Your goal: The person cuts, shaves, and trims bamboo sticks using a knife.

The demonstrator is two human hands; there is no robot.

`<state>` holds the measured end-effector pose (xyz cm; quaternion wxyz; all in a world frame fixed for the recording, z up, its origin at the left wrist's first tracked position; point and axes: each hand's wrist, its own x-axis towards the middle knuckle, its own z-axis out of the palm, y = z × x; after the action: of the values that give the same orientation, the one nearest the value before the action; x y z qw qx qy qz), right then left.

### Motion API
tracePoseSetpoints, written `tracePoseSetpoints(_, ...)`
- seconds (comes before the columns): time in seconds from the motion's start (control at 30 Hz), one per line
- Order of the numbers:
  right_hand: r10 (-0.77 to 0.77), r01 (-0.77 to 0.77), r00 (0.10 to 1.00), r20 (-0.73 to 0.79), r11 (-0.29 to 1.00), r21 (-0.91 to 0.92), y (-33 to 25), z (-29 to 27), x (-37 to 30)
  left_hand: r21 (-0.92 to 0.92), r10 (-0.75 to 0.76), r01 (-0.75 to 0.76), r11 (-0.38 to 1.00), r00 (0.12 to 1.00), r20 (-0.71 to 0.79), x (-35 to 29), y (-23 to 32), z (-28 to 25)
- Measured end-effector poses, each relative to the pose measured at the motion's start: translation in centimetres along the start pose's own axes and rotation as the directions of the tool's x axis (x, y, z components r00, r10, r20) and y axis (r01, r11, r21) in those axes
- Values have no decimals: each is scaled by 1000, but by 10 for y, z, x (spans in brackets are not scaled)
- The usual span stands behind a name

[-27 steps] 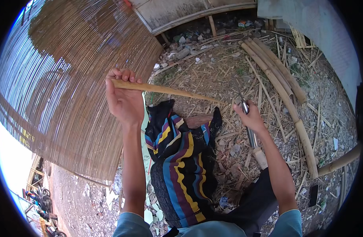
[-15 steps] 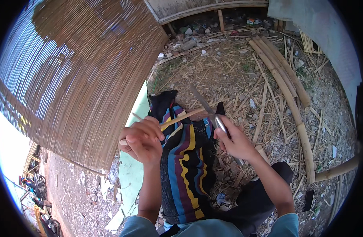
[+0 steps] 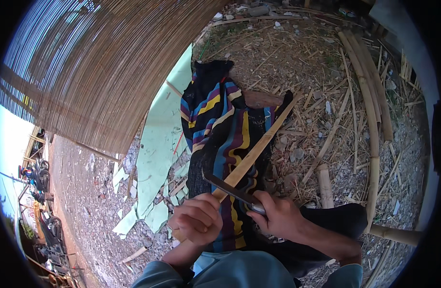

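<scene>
My left hand (image 3: 196, 221) is closed around the near end of a long bamboo strip (image 3: 251, 156), which slants up and away to the right. My right hand (image 3: 278, 216) grips a knife (image 3: 232, 190) by its handle. The dark blade lies across the strip close to my left fist, its tip pointing left; whether it cuts into the strip, I cannot tell. Beneath the strip, a black striped cloth (image 3: 220, 115) with blue, purple and yellow bands is draped over my lap and out in front of me.
A slatted bamboo screen (image 3: 100, 72) leans in from the upper left. Pale green sheeting (image 3: 155, 144) lies broken along the cloth's left side. Several bamboo poles (image 3: 369, 115) rest on the right, among scattered splints and shavings. Motorbikes (image 3: 52, 230) stand far left.
Both hands have come down nearer my body. The knife has swung from pointing forward to pointing left across the strip. The strip now shows much more of its length, and the view has tilted down.
</scene>
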<state>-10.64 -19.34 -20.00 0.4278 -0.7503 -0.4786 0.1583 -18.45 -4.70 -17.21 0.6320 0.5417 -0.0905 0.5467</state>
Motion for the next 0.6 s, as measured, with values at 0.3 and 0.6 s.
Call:
tracePoseSetpoints(0.3,-123,112,991,-57,980,-163,22,18,7,25,-60,63,998,994,-91,-13,5,-14)
tracePoseSetpoints(0.6,-90,92,996,20,990,-109,-12,19,-3,103,60,-57,993,998,-18,-23,3,-12)
